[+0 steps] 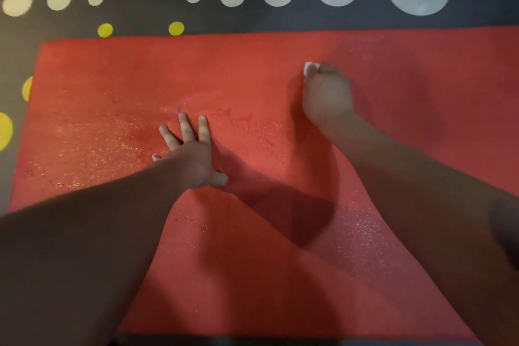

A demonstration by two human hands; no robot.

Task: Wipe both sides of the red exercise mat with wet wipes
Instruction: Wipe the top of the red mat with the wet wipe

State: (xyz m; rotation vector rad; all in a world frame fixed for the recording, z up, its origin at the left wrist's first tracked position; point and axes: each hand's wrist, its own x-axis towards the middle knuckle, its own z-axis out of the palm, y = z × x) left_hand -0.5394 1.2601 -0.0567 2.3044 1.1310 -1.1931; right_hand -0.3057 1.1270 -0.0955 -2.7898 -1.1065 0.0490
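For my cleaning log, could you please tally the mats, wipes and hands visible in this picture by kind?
Red mat: 1
Wet wipe: 1
Hands: 2, left hand flat on the mat, right hand gripping the wipe
Total: 4

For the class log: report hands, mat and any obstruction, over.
Left hand flat on mat. Right hand gripping wipe, pressed to mat. Mat glistens wet at left. No obstruction seen.
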